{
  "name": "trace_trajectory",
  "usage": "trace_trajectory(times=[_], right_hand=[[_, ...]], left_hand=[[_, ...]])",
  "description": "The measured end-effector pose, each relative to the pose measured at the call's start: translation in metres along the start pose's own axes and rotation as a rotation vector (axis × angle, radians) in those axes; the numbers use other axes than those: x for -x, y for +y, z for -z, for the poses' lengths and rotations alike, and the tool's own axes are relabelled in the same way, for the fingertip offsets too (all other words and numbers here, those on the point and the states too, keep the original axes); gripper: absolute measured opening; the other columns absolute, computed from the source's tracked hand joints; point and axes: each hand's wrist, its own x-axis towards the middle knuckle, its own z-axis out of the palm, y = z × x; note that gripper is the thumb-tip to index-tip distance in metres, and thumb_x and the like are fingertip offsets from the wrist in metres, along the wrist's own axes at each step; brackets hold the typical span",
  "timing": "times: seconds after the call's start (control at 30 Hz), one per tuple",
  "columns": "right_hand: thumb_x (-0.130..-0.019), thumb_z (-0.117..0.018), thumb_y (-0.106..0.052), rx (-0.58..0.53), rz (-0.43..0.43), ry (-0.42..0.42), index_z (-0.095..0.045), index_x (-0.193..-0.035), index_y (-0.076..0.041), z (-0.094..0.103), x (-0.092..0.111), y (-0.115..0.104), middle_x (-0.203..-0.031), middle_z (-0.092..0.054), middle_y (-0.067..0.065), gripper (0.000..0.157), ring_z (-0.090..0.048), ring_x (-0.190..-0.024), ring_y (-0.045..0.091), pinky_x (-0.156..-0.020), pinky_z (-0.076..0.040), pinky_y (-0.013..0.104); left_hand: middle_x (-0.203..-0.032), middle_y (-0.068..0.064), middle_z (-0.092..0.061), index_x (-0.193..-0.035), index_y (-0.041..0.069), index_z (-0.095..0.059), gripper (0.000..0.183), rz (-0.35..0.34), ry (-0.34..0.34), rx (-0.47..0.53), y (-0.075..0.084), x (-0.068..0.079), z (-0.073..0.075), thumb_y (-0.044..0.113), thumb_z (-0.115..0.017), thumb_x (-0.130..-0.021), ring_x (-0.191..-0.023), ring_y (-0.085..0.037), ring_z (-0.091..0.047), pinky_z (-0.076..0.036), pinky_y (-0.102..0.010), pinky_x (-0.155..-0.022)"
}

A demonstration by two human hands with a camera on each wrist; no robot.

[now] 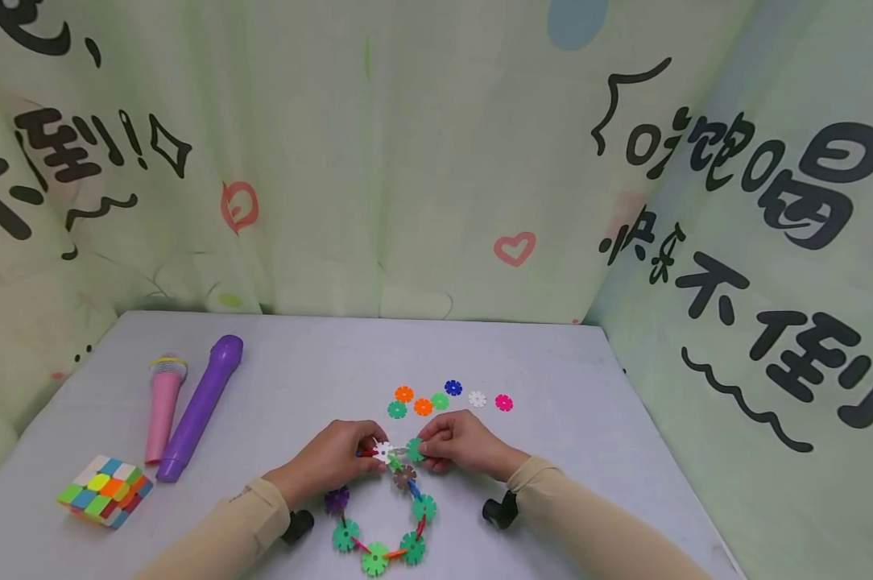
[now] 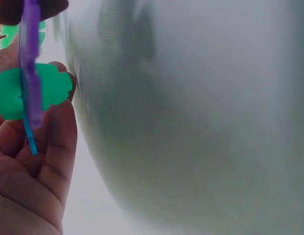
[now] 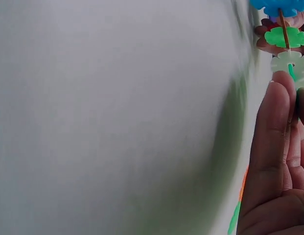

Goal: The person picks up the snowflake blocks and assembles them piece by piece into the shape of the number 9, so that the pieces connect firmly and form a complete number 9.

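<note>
Notched plastic snowflake discs are slotted together into a ring-like chain (image 1: 412, 548) above the front of the table. At its upper left, my left hand (image 1: 335, 459) pinches the chain near a white disc (image 1: 382, 451) and a red one seen edge-on. Opposite, my right hand (image 1: 469, 443) pinches a green disc (image 1: 415, 449) between thumb and fingers. In the left wrist view a purple disc (image 2: 29, 63) crosses a green disc in front of the palm. The right wrist view has a pale translucent disc (image 3: 289, 63) at the fingertips, below green and blue ones.
Several loose snowflake discs (image 1: 423, 407) lie beyond the hands. On the left are a pink microphone (image 1: 163, 411), a purple microphone-shaped stick (image 1: 200, 411) and a puzzle cube (image 1: 106, 490). Printed curtains (image 1: 422, 161) hang behind the white table (image 1: 589, 403).
</note>
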Motion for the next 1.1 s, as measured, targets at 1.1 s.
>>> trace_trajectory(times=[1.1], right_hand=[[-0.094,-0.07,-0.008,-0.05,-0.015,0.022,-0.071,-0.106,0.002,-0.0018,-0.0052,-0.0005,-0.085,-0.073,0.013,0.016,-0.071,-0.075,0.023,-0.074,-0.057,0.033]], left_hand=[[-0.084,0.008,-0.062,-0.116,0.008,-0.069,0.023,0.009,-0.03,0.041,-0.003,-0.0032,-0.0034,0.017,-0.07,-0.094,-0.072,-0.009,-0.054,-0.048,-0.029,-0.067]])
